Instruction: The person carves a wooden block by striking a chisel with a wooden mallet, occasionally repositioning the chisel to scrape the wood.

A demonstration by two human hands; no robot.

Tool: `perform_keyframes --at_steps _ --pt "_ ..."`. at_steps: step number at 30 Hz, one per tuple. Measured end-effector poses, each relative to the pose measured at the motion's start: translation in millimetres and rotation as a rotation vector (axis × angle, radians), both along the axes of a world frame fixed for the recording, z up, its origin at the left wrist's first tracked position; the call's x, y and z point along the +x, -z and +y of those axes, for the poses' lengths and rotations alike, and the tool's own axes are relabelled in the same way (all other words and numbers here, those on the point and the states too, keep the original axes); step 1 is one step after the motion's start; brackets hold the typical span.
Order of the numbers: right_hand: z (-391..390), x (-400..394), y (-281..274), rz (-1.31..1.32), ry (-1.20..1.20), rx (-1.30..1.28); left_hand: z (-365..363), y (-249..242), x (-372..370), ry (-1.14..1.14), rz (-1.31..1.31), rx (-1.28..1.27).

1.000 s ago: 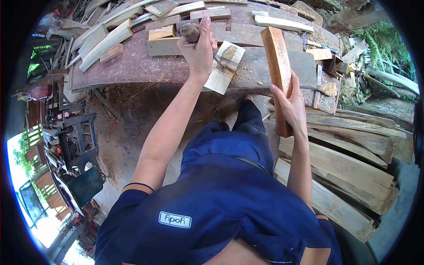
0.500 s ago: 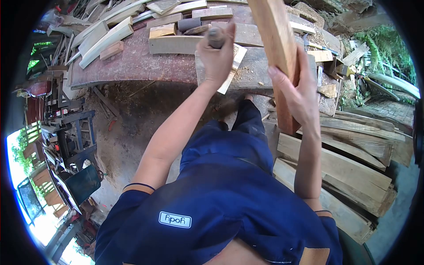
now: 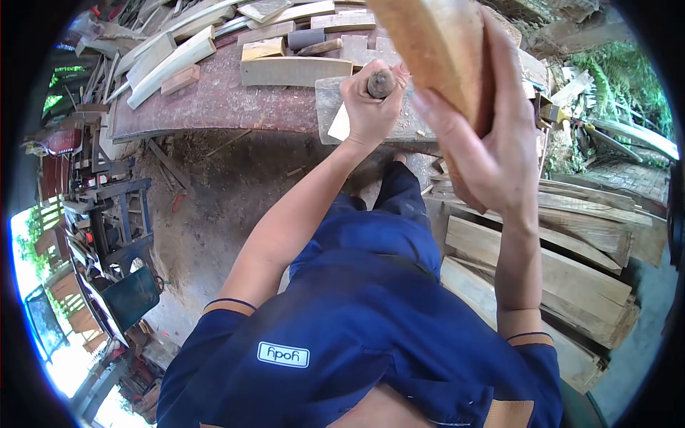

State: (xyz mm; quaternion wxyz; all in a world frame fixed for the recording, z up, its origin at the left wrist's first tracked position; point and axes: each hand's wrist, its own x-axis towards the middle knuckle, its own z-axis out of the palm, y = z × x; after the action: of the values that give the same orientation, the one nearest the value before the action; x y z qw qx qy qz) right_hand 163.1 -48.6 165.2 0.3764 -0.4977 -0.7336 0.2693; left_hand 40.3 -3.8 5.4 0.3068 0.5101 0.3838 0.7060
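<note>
A long reddish-brown wooden piece point(image 3: 442, 53) is raised close to the camera at upper right, its top end cut off by the frame. My right hand point(image 3: 499, 135) holds it, thumb on the near face and fingers along the far edge. My left hand point(image 3: 372, 107) is closed round a round wooden handle point(image 3: 381, 83) that points up at the camera; whatever lies at its lower end is hidden. Beneath my left hand is a grey wooden board point(image 3: 330, 96) on the bench, with a pale flat piece point(image 3: 340, 125) beside the hand.
The worn reddish bench point(image 3: 214, 107) carries curved wood pieces point(image 3: 296, 71) and a dark grey block point(image 3: 305, 39). Planks point(image 3: 535, 264) are stacked at lower right. A dark green machine part point(image 3: 132, 298) stands at left. A brush point(image 3: 555, 114) lies at the right end.
The wooden piece and my right hand have come up nearer the camera. My left hand has moved right and slightly down with the handle. The pale flat piece shows farther left.
</note>
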Motion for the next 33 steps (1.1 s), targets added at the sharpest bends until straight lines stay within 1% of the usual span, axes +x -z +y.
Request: perform_keyframes --at_steps 1,2,3,4,5,6,7,8,9,11,12,14,15,17,19,21,22,23,25,28,30,33 --pt "-1.8 -0.9 -1.6 -0.021 -0.011 -0.089 0.9 -2.1 0.3 -0.036 0.043 0.041" --pt "-0.3 0.1 6.9 -0.157 -0.066 -0.126 0.4 11.1 0.6 0.209 -0.369 -0.1" --pt "1.7 -0.3 12.4 -0.293 -0.115 -0.162 -0.1 7.4 0.7 0.224 -0.366 -0.092" --pt "0.2 0.0 4.2 -0.342 -0.091 -0.336 -1.2 3.9 -1.1 0.148 -0.267 -0.069" --pt "1.5 1.9 8.5 -0.343 -0.092 -0.326 -0.9 1.6 -6.4 0.059 -0.167 -0.046" --pt "-1.5 5.3 20.5 -0.236 -0.053 -0.297 4.4 8.4 -15.3 0.02 -0.182 -0.087" --pt "-4.9 8.8 30.6 -0.132 -0.011 -0.268 8.5 4.4 -24.7 -0.018 -0.198 -0.129" --pt "-7.9 11.3 35.5 -0.089 0.045 -0.289 10.3 0.3 -35.7 0.076 -0.378 -0.185" --pt "-11.4 14.6 42.2 -0.089 0.041 -0.29 19.0 4.2 -45.1 0.012 -0.406 -0.169" --pt "-18.5 20.7 52.4 -0.092 0.117 -0.204 28.0 0.6 -64.2 -0.179 -0.61 -0.338" --pt "-23.1 22.4 51.6 -0.055 0.133 -0.292 30.5 6.6 -74.7 -0.178 -0.61 -0.334" --pt "-31.3 25.4 57.9 -0.047 0.153 -0.306 33.5 27.2 -90.7 -0.385 -0.896 -0.39" --pt "-35.2 26.8 62.3 -0.043 0.173 -0.328 33.6 30.3 -90.9 -0.379 -0.896 -0.392" --pt "-42.2 27.4 71.2 -0.025 0.202 -0.347 29.5 39.0 -92.7 -0.51 -1.025 -0.501" --pt "-45.4 28.0 72.5 -0.01 0.223 -0.363 29.5 34.9 -92.3 -0.484 -1.037 -0.48" --pt "-49.1 29.9 71.2 0.078 0.232 -0.427 33.0 23.0 -87.5 -0.322 -0.918 -0.362" --pt "-50.3 31.1 71.9 0.077 0.232 -0.429 33.8 10.7 -82.4 -0.318 -0.813 -0.333" --pt "-50.9 32.4 72.8 0.097 0.243 -0.428 34.3 3.6 -77.5 -0.319 -0.813 -0.332" --pt "-49.6 32.0 71.3 0.12 0.253 -0.42 36.5 -5.7 -68.8 -0.214 -0.671 -0.266" --pt "-50.6 32.6 68.6 0.122 0.268 -0.441 35.0 -7.0 -58.2 -0.156 -0.591 -0.243" --pt "-51.0 33.1 71.9 0.088 0.26 -0.409 33.7 -3.9 -52.9 -0.115 -0.542 -0.231" --pt "-50.4 32.3 74.7 0.038 0.256 -0.391 32.7 3.0 -43.7 -0.108 -0.471 -0.222"
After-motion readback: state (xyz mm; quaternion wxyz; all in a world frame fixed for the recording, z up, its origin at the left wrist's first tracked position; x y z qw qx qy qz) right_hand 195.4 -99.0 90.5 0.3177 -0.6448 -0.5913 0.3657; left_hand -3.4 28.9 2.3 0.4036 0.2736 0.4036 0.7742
